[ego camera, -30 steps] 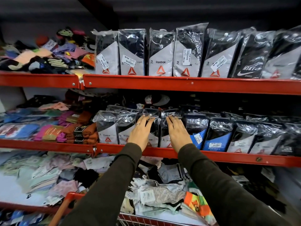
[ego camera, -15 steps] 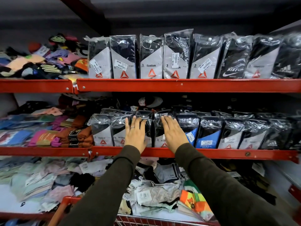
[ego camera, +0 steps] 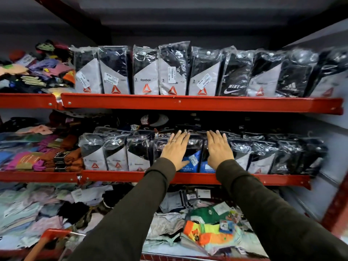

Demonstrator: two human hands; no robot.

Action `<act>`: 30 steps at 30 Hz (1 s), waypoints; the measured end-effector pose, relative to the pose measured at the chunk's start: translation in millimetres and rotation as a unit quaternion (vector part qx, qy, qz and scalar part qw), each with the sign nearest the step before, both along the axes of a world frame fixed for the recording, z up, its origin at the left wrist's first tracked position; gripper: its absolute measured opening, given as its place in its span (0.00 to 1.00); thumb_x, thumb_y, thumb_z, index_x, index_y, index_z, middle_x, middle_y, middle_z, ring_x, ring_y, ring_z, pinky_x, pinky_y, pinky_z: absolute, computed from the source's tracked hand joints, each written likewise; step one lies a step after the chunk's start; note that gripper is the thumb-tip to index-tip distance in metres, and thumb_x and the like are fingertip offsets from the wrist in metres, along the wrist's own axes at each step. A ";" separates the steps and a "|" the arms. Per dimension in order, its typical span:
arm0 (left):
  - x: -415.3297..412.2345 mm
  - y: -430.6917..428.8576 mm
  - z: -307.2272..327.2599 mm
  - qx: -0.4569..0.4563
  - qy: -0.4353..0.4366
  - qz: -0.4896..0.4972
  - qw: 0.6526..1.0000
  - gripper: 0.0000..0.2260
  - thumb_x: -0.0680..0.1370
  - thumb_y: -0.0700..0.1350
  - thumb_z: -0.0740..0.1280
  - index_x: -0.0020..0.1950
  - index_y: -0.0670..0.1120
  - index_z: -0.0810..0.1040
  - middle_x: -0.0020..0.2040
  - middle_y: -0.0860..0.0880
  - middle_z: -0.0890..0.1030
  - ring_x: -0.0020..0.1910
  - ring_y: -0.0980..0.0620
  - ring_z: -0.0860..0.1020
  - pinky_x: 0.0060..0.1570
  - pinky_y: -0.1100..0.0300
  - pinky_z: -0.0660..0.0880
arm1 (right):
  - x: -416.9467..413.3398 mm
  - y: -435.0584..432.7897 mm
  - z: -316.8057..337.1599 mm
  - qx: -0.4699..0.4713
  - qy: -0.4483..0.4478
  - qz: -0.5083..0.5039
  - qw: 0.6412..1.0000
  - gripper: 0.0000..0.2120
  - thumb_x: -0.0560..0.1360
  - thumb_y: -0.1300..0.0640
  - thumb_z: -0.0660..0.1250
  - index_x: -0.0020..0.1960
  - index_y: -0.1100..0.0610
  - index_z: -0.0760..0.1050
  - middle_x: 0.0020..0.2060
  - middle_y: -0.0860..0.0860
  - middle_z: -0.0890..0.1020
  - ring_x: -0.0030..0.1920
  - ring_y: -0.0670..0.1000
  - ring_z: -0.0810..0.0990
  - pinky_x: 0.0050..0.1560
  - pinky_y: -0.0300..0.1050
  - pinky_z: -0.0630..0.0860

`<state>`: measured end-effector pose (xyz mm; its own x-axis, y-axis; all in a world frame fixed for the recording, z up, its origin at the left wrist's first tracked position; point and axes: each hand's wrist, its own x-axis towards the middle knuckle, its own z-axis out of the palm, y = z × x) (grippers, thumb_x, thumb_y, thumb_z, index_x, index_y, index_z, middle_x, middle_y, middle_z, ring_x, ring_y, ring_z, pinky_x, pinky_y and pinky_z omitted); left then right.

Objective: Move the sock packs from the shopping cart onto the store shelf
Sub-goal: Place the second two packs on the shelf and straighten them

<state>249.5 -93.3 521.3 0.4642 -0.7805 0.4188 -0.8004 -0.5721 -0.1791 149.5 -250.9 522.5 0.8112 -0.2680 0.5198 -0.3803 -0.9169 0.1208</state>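
Black sock packs in clear plastic stand upright in a row on the middle red shelf (ego camera: 113, 176). My left hand (ego camera: 176, 150) lies flat, fingers spread, on a pack beside a blue-labelled sock pack (ego camera: 192, 161). My right hand (ego camera: 218, 149) presses flat on the packs just right of it. Neither hand grips anything. The shopping cart (ego camera: 54, 233) shows only its red rim and wire edge at the bottom; no packs are visible in it.
The top shelf (ego camera: 188, 103) carries a full row of Reebok, Nike and Adidas packs. Loose coloured socks pile up on the left shelves (ego camera: 43, 153) and on the bottom shelf (ego camera: 207, 232). A wall and red upright (ego camera: 337, 204) close the right side.
Both hands have slid to the right along the middle row, from the grey-labelled packs to the blue-labelled ones, and are further apart. The view has shifted right as well.
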 end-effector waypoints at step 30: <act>11.4 -1.2 -63.5 -0.048 -0.024 0.193 0.980 0.48 0.74 0.71 0.58 0.80 0.42 0.42 0.80 0.40 0.44 0.80 0.37 0.44 0.77 0.38 0.46 | -35.1 -87.0 -50.3 -0.028 -0.047 -0.031 0.998 0.39 0.77 0.39 0.61 0.79 0.55 0.50 0.78 0.60 0.57 0.78 0.64 0.53 0.75 0.66 0.49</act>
